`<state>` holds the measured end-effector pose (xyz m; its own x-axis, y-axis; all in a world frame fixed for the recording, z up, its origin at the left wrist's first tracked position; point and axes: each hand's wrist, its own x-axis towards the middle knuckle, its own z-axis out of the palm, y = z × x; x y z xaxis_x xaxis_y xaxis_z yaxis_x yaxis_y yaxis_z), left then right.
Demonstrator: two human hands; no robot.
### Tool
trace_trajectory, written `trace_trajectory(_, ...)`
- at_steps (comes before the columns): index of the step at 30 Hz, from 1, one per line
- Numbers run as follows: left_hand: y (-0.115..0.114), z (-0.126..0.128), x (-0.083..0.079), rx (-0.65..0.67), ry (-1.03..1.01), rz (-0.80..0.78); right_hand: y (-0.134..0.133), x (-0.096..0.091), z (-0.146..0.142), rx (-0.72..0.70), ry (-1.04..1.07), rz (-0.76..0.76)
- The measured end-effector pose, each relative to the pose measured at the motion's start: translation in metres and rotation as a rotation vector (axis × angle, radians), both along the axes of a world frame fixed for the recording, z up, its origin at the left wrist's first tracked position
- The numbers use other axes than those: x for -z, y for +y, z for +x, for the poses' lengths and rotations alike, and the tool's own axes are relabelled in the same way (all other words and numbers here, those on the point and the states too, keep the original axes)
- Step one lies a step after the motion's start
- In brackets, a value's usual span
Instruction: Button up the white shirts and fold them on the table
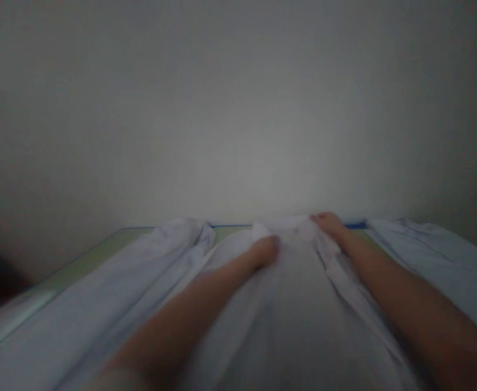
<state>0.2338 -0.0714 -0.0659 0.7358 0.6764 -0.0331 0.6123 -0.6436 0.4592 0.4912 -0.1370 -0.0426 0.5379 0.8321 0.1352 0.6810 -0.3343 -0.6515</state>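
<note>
A long piece of white cloth (pixel 315 304), which looks like a garment, runs from the bottom of the view up to the far edge of a green surface. My left hand (pixel 266 251) is closed on its upper left part, with the fingertips blurred. Farther out and to the right, my right hand (pixel 328 224) pinches the cloth near its top edge. Between the two hands the white cloth is raised and loosely stretched, and folds hang below my right hand. Dim light and blur hide its finer details.
More white cloth (pixel 100 309) lies in long folds on the left, and another white piece (pixel 437 255) is on the right. Beneath is a green surface (pixel 87 262) with a blue edge. A plain grey wall (pixel 238 108) rises behind it. Something dark stands at far left.
</note>
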Motion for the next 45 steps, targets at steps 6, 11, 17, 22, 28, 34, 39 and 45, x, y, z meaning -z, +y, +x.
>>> trace_trajectory(6, 0.011, 0.014, 0.006, -0.245, -0.277, 0.056, 0.006, 0.001, -0.046, -0.083, -0.143, 0.181)
trace_trajectory(11, 0.022, 0.034, 0.017, -0.333, -0.381, 0.061, 0.009, 0.014, -0.081, -0.135, -0.163, 0.252)
trace_trajectory(17, 0.029, 0.043, 0.026, -0.284, -0.313, 0.141, 0.017, 0.04, -0.082, -0.191, -0.167, 0.196)
trace_trajectory(22, 0.031, 0.055, 0.026, -0.197, -0.246, 0.24, 0.025, 0.047, -0.075, -0.207, -0.171, 0.159)
trace_trajectory(28, 0.038, 0.069, 0.027, -0.187, -0.215, 0.29, 0.036, 0.046, -0.072, -0.21, -0.171, 0.18)
trace_trajectory(34, 0.048, 0.069, 0.022, -0.193, -0.31, 0.277, 0.043, 0.046, -0.064, -0.181, -0.168, 0.234)
trace_trajectory(39, 0.057, 0.061, 0.013, -0.184, -0.429, 0.232, 0.047, 0.043, -0.06, -0.134, -0.161, 0.322)
trace_trajectory(45, 0.061, 0.062, 0.005, -0.181, -0.505, 0.163, 0.052, 0.036, -0.065, -0.207, -0.16, 0.402)
